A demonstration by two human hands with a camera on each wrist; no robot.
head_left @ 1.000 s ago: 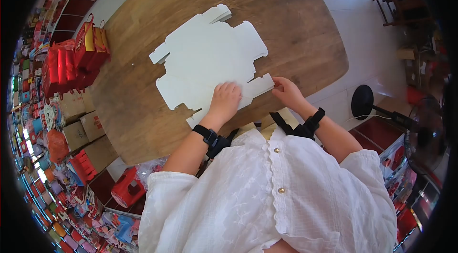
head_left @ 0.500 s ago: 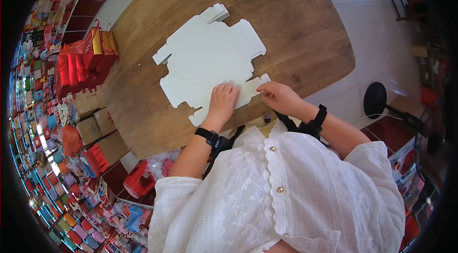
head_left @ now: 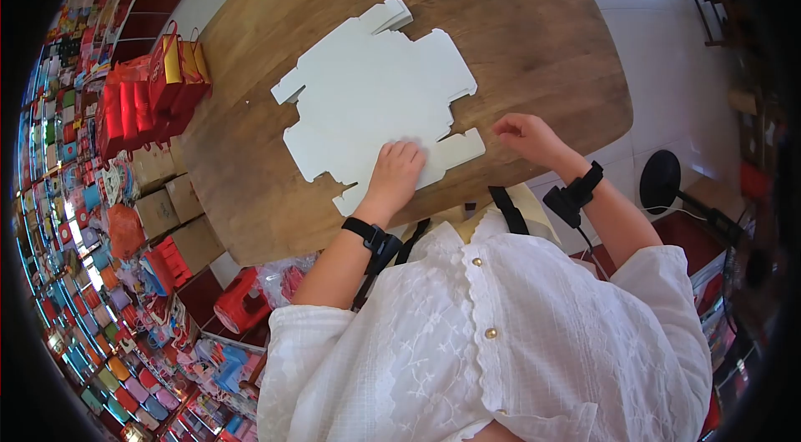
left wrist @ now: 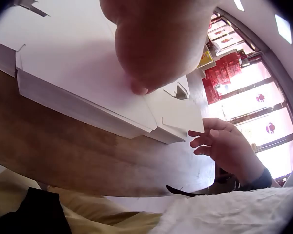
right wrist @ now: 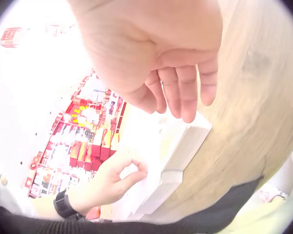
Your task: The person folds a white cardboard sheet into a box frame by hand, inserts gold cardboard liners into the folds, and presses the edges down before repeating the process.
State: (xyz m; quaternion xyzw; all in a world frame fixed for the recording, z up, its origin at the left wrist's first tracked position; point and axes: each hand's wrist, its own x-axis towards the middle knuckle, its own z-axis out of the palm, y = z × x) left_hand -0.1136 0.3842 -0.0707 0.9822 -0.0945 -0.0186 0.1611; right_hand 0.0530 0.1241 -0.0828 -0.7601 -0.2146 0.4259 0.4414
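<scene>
A stack of flat white cardboard box blanks, with notched flaps around its edges, lies on the wooden table. My left hand rests on the near part of the top blank. In the left wrist view its palm side hangs close over the white surface. Just right of the stack's near right flap, my right hand is held apart from it with nothing in its grasp. Its fingers are loosely bent in the right wrist view, and the layered edge of the stack shows beyond them.
The brown table has rounded corners. Red gift bags stand off its left side, near cardboard boxes. Shelves of colourful goods fill the left. A black fan-like round object is at the right.
The right hand first held the near right flap's end, moved inward over the flap, then drew away to the right, off the stack. The left hand has stayed on the blanks.
</scene>
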